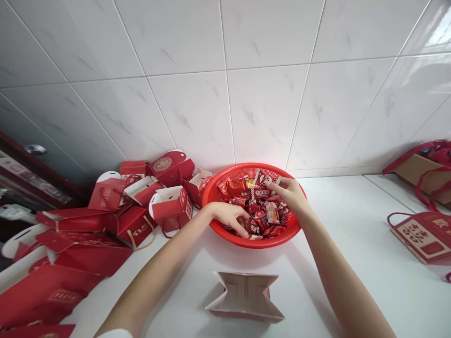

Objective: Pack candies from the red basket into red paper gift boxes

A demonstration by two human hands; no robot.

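A red plastic basket (pixel 246 243) with a perforated wall holds many wrapped candies (pixel 272 212). My right hand (pixel 287 191) is over its right side, with thumb and fingers closed on a dark red candy packet (pixel 262 178). Inside the left front part of the basket, my left hand (pixel 230 217) reaches down with curled fingers among the candies; its fingertips are partly hidden, so what it grips cannot be made out. Nearer to me, an open paper box (pixel 245 296) stands on the white table, its top facing up and its inside bare.
Several red gift boxes (pixel 81 253) are piled at the left. To the right lie a red printed bag (pixel 423 237) and a brown carton (pixel 421 174) with red straps. A tiled wall (pixel 260 112) rises behind the basket.
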